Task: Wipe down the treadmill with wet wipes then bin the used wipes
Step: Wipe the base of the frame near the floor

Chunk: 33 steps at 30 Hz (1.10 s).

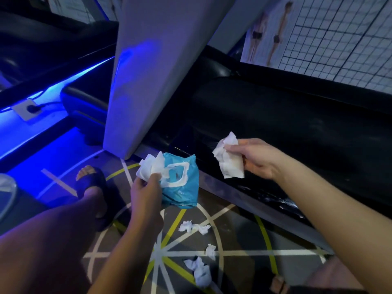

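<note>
Now | L hand grips blue wipes pack, print unreadable | R hand pinches wipe

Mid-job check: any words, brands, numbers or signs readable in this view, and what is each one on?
None can be read.
Wipes pack, held in the left hand: a faint mark on the blue wrapper, too blurred to read.
Wipe in the right hand: blank.
Wall chart: figures on a grid, no legible lettering.
</note>
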Tool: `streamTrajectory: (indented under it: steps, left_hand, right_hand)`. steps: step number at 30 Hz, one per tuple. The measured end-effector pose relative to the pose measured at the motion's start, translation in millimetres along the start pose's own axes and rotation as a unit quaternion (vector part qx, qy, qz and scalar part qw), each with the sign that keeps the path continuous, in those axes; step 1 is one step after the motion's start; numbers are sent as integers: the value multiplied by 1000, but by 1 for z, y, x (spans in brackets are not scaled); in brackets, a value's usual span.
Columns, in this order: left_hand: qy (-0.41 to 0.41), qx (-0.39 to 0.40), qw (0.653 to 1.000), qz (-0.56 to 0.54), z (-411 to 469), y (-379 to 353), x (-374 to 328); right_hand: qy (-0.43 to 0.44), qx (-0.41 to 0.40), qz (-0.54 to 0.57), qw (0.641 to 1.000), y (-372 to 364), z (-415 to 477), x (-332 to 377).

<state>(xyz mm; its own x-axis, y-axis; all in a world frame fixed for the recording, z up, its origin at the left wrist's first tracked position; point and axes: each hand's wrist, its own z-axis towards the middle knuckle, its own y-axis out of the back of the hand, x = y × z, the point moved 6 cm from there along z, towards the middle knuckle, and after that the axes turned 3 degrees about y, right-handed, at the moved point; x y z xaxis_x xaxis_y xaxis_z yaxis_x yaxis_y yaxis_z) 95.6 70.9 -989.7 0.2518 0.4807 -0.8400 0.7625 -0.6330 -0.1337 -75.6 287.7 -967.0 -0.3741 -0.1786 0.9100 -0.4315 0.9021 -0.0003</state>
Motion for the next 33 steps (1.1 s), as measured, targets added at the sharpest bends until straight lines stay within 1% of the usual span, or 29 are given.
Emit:
streamTrajectory:
  steps: [4,6,8,10,16,18,19,20,22,24,28,31,33]
  left_hand:
    - [-3,-7,1000,13,11,-3,3]
    - [-19,-10,999,27,19,-2,3]
    - [-35,-22,998,36,28,1,2]
    - [-43,-33,998,32,35,5,2]
    - [-39,-62,997,14,58,17,2]
    - [-39,-66,997,8,62,17,0]
    - [-40,-65,997,5,64,15,-2]
    - [-40,-62,997,2,65,14,-3]
    - [-46,-60,997,-1,68,10,-6]
    - [-56,-64,996,2,72,5,-8]
    - [-64,-52,997,7,73,-7,-6]
    - [-58,-49,997,6,73,-7,-2]
    - [-61,-52,997,1,73,-3,-3]
  right_hand:
    - [33,-68,-144,987,4,39,3]
    - [86,-111,-201,970,4,62,15]
    - [137,-159,-199,957,4,85,29]
    - [165,-197,-195,947,2,105,40]
    - [254,-258,-228,904,-19,140,50]
    - [284,-244,-274,886,-34,148,42]
    - [283,-219,-323,876,-43,155,33]
    - [260,-179,-382,869,-53,160,22]
    - [182,-90,-474,857,-66,166,-5]
    - [133,-53,-487,861,-69,163,-21]
    - [126,-61,-483,865,-63,150,-22]
    - [143,-94,-461,871,-58,141,-19]
    - [151,-127,-462,864,-59,145,-14]
